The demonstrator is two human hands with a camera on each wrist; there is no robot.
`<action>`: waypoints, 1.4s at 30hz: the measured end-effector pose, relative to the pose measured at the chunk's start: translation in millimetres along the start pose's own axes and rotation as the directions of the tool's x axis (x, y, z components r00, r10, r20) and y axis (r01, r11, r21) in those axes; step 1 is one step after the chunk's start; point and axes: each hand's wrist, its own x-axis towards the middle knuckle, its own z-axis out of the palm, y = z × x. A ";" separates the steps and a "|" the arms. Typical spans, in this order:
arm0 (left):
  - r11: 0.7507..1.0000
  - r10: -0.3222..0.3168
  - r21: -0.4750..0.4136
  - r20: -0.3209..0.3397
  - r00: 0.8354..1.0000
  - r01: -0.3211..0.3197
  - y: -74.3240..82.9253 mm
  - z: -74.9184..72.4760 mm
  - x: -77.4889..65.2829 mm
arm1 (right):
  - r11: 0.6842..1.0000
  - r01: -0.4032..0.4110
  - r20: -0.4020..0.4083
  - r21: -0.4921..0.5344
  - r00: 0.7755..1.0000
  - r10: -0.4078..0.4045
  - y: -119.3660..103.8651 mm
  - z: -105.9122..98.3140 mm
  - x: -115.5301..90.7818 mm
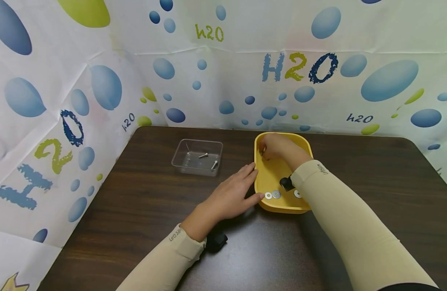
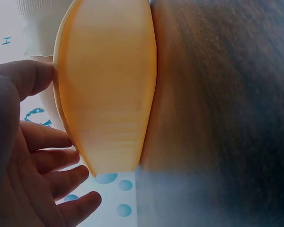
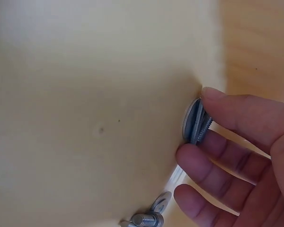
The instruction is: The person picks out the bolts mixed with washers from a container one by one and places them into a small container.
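My right hand (image 1: 279, 148) reaches into the far end of a yellow plastic bin (image 1: 278, 173). In the right wrist view its thumb and fingers pinch a few threaded screws (image 3: 202, 130) together with a flat washer (image 3: 188, 120). Below those fingers, another screw (image 3: 144, 220) and a washer (image 3: 162, 201) lie in the bin. My left hand (image 1: 228, 196) rests against the bin's left side, its thumb and fingertips touching the rim (image 2: 61, 104), fingers fairly straight. Several washers (image 1: 276, 194) lie at the near end of the bin.
Left of the bin stands a clear plastic box (image 1: 197, 165) with two screws (image 1: 203, 155) inside. Both are on a dark wooden table (image 1: 136, 210). A white printed sheet (image 1: 238, 40) hangs behind the table and along its left side.
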 end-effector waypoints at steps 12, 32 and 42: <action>1.000 0.004 -0.002 0.008 1.000 -0.004 1.2 1.2 0.1 | 1.000 0.015 0.037 -0.014 0.999 -0.014 0.4 1.1 -0.6; 0.999 -0.011 -0.033 0.027 1.000 0.011 -1.1 3.0 -0.5 | 0.993 0.070 0.010 0.090 0.997 -0.071 8.9 -2.6 -0.5; 0.999 -0.011 -0.031 0.033 0.999 0.012 -1.1 1.3 -1.2 | 0.996 0.059 0.037 0.066 0.997 -0.061 8.5 -7.5 -4.2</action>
